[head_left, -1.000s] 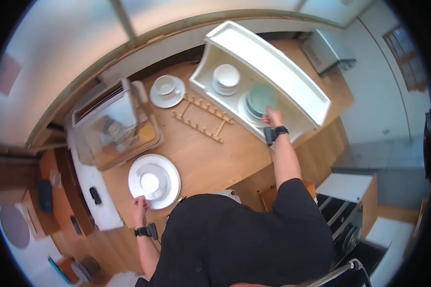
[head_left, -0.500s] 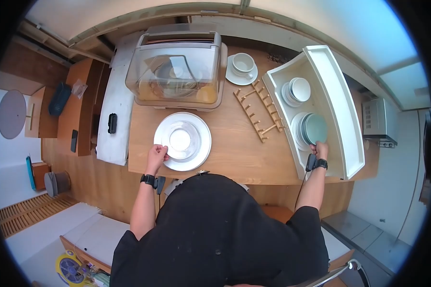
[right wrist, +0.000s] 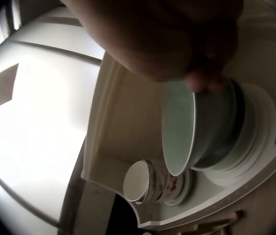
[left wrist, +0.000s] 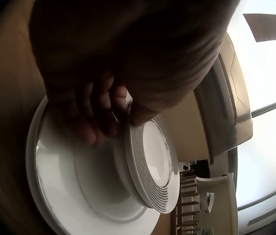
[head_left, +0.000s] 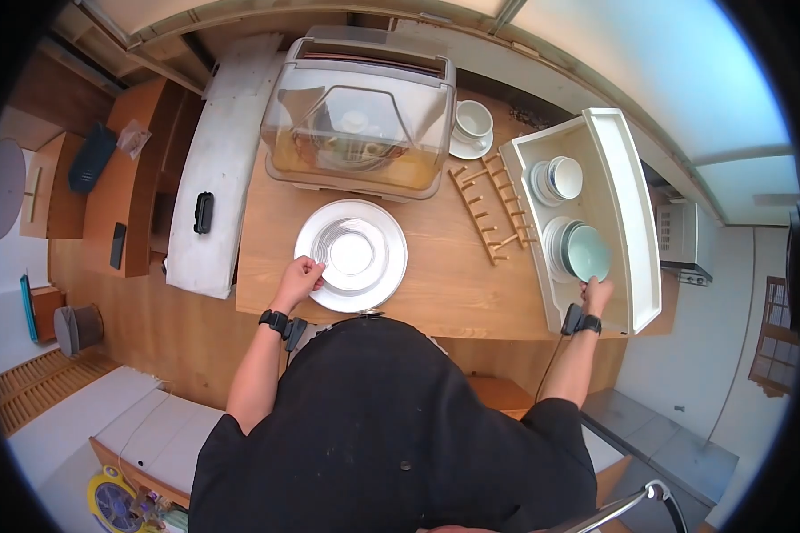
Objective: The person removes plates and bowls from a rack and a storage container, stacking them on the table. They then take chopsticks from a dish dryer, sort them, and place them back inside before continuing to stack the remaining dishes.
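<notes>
In the head view my left hand (head_left: pixel 300 282) pinches the left edge of a small ring-patterned white plate (head_left: pixel 351 254) over a larger white plate (head_left: pixel 395 249). The left wrist view shows thumb and bent fingers at the rim of the small plate (left wrist: pixel 156 152), with the larger plate (left wrist: pixel 59 171) beneath. My right hand (head_left: pixel 597 295) grips the near rim of a green bowl (head_left: pixel 588 253). From the right wrist, that bowl (right wrist: pixel 179 127) appears at the top of a stack of dishes, its rim under the fingertips of my right hand (right wrist: pixel 162 39).
A white open bin (head_left: pixel 627 231) holds the green bowl's stack and a stack of small white bowls (head_left: pixel 565 178). Left of it lies a wooden peg rack (head_left: pixel 492 213). Behind the plates stands a clear-lidded container (head_left: pixel 356 133), beside a cup on a saucer (head_left: pixel 473 120).
The head view has turned, so the table sits straighter in it. Both hands stay at the same dishes, and the green bowl's inside shows more clearly now.
</notes>
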A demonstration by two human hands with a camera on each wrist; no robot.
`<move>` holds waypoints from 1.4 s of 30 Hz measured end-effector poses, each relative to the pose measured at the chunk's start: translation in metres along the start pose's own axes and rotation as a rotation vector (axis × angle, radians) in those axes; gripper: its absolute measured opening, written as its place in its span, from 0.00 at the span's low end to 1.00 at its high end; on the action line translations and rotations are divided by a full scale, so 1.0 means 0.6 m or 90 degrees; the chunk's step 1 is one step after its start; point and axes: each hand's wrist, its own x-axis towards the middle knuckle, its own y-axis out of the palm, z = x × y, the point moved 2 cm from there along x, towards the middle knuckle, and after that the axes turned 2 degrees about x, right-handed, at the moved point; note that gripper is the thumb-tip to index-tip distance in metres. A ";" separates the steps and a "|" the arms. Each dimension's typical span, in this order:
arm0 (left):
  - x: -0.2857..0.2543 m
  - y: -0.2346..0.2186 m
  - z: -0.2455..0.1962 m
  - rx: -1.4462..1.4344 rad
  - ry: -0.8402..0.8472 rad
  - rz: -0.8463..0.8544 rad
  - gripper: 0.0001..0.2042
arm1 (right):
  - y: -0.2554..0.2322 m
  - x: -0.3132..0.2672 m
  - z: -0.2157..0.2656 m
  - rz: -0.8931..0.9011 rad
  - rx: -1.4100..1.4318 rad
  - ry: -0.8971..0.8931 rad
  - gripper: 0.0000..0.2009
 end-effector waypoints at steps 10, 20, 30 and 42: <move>0.013 -0.016 -0.006 -0.021 0.016 0.094 0.20 | 0.240 -0.466 0.214 0.417 0.109 -0.044 0.09; -0.001 -0.044 -0.049 -0.028 0.051 0.161 0.30 | 0.478 -0.640 0.214 0.596 0.105 -0.075 0.11; -0.001 -0.022 -0.027 0.074 0.082 0.138 0.27 | 0.453 -0.632 0.188 0.584 0.139 -0.052 0.14; -0.029 0.007 -0.015 -0.025 0.005 0.030 0.23 | 0.134 -0.226 0.013 0.245 0.180 0.119 0.20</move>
